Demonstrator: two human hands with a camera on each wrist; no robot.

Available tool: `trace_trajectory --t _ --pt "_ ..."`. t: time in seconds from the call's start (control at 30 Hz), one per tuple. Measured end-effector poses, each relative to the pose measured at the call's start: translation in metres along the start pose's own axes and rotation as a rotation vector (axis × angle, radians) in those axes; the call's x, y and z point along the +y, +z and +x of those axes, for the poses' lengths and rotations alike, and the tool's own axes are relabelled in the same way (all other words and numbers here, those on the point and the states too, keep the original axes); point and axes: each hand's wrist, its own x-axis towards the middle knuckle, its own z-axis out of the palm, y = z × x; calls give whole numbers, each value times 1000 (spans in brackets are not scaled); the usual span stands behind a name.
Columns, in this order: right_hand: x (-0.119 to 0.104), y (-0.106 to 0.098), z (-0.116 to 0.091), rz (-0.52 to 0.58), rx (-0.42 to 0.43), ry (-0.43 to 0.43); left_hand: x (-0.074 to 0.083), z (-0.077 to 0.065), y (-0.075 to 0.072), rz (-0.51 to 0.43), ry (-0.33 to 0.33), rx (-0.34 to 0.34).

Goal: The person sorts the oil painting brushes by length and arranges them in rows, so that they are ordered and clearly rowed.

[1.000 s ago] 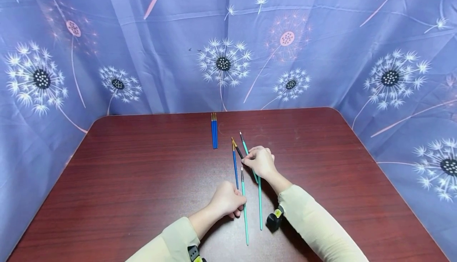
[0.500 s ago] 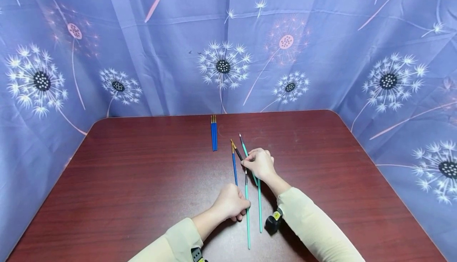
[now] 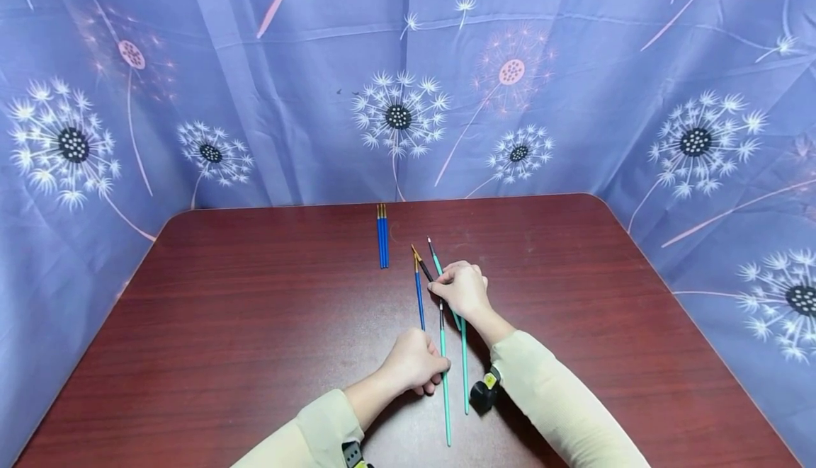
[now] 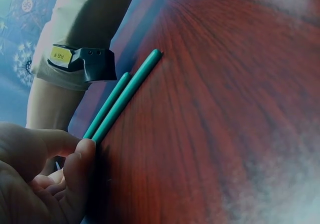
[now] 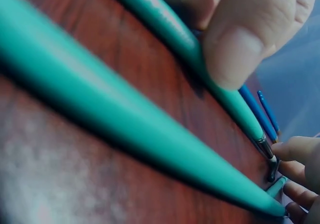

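Observation:
My left hand (image 3: 411,363) pinches a green paintbrush (image 3: 448,408) by the handle, its bristle end pointing away from me toward my right hand. In the right wrist view the left thumb (image 5: 235,54) lies on that handle. My right hand (image 3: 463,291) has thumb and fingertips together at a black-handled paintbrush (image 3: 423,266), whose lower part they hide. A second green paintbrush (image 3: 465,369) lies right of the held one. A third green paintbrush (image 3: 436,261) passes beneath the right hand. A blue paintbrush (image 3: 418,294) slants close by on the left, its lower end behind my left hand.
Three blue paintbrushes (image 3: 382,241) lie side by side near the far edge of the reddish-brown wooden table (image 3: 255,298). Blue curtains (image 3: 299,100) with dandelion prints surround the table's back and sides. A black wrist camera (image 3: 484,395) sits below the right sleeve.
My left hand has shifted slightly right with the green paintbrush, bringing its bristle end nearer the right hand's thumb. The right hand has stayed almost in place.

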Motion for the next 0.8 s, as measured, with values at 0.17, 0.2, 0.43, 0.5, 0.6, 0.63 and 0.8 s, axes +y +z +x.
trace_trajectory --t 0.17,0.2,0.43,0.5,0.6,0.63,0.8 --pt "-1 2 0 -13 18 7 1 -1 -1 -18 -4 -1" --pt "-1 2 0 -12 22 10 1 -1 -1 -20 -4 0" --pt "-3 4 0 12 46 40 0 -1 -1 -2 -3 2" --pt "-2 5 0 18 49 48 1 -1 -1 2 -3 0" --pt "-2 5 1 34 53 55 1 -1 -1 13 3 -6" --pt "-2 5 1 42 55 57 1 -1 -1 17 7 -8" --pt "-1 6 4 84 76 60 2 -1 1 29 23 -11"
